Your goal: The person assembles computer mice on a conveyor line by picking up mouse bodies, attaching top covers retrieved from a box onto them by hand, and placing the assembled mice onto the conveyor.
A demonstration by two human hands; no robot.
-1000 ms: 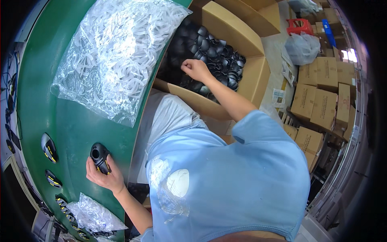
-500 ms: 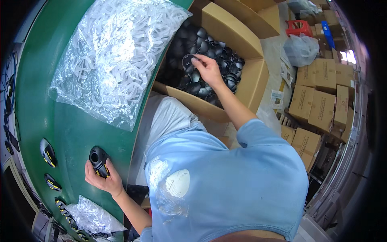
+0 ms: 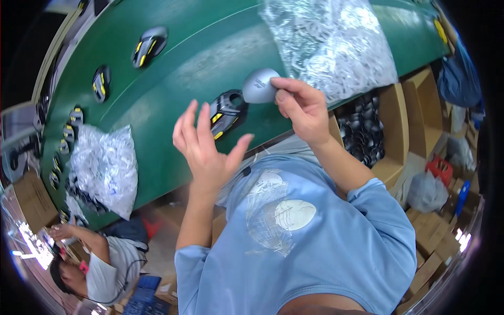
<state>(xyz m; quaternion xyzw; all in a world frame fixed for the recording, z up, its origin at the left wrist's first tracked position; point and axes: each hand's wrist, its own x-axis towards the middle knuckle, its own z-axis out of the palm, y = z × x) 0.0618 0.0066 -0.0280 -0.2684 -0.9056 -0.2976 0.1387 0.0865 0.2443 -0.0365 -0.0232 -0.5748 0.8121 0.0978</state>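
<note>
Pinched between the thumb and fingers of my right hand [image 3: 305, 109] is a silver-grey, domed mouse cover [image 3: 260, 86]. It is held just above and right of a black computer mouse body [image 3: 231, 107] with yellow side strips, which lies on the green table [image 3: 173, 142]. A round opening shows in the top of that body. My left hand [image 3: 206, 149] is open beside it, fingers spread and thumb apart, holding nothing. Its fingertips hide part of the body's left edge, so I cannot tell whether they touch it.
Two grey-topped mice, a farther one [image 3: 149, 46] and a nearer one [image 3: 101, 84], lie leftward, with several more beyond. A clear bag of pale curved parts [image 3: 336, 52] lies at the right. Below it, a carton [image 3: 395, 126] holds dark covers. Another bag [image 3: 105, 163] and a co-worker [image 3: 113, 262] are left.
My right hand has come out of the carton with a mouse cover and moved over the table. My left hand has let go of the mouse body. The view has turned leftward.
</note>
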